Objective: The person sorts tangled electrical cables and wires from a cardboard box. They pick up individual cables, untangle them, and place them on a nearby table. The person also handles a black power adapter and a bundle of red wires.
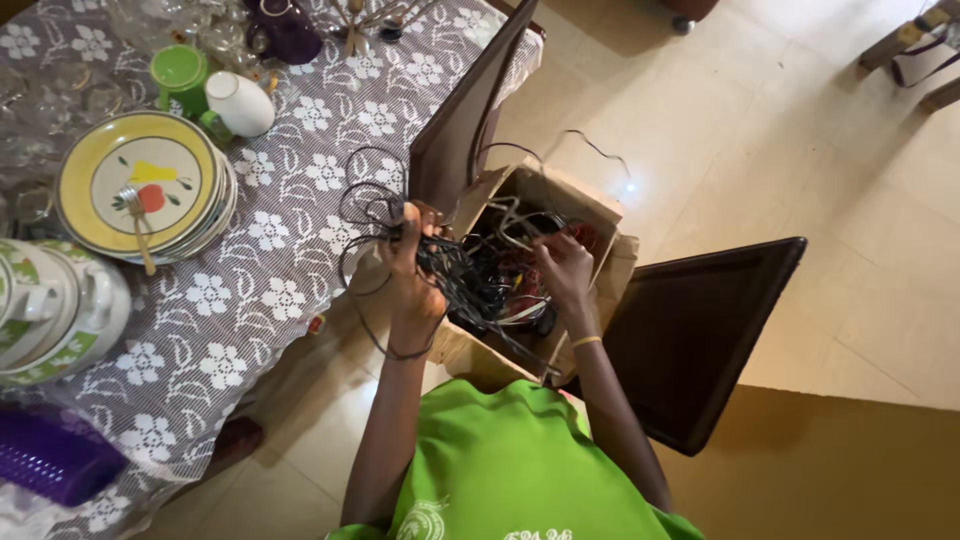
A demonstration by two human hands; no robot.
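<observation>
My left hand [412, 262] grips a tangled bunch of black cables [372, 215] and holds it up beside the table edge, loops hanging toward the floor. My right hand [562, 268], with a yellow band at the wrist, reaches into an open cardboard box [560, 195] and touches the wires [500, 278] inside. The box is full of mixed black, white and red cords and sits on a dark brown chair [690, 340]. Some cables run from the held bunch back into the box.
A table with a grey flowered lace cloth [270, 290] is at left, carrying stacked yellow-rimmed plates with a fork [140, 185], a green cup [180, 75], a white jug [240, 102], a tureen [50, 310] and glassware. Another chair back [465, 115] stands by the table. Tiled floor lies to the right.
</observation>
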